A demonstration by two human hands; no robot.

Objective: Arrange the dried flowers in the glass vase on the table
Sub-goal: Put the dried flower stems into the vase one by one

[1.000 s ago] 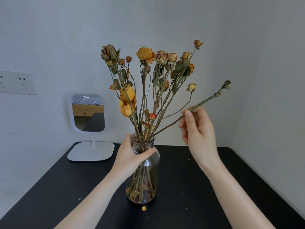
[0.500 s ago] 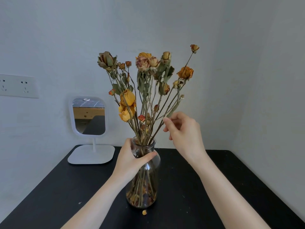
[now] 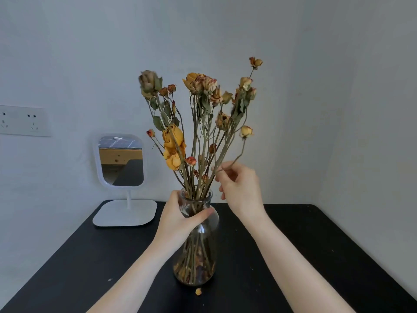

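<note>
Our faded yellow and rust dried flowers point(image 3: 198, 123) stand splayed in the glass vase point(image 3: 196, 251) mid-table point(image 3: 316, 245), our left hand point(image 3: 180, 220) wrapping its neck, our right hand point(image 3: 241, 188) pinching one thin stem point(image 3: 240, 154).

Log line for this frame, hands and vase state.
left hand: grips glass vase neck | right hand: pinches one dried stem | vase: upright on table

Both hands point(image 3: 180, 219) point(image 3: 240, 188) raised, fingers curled
</note>
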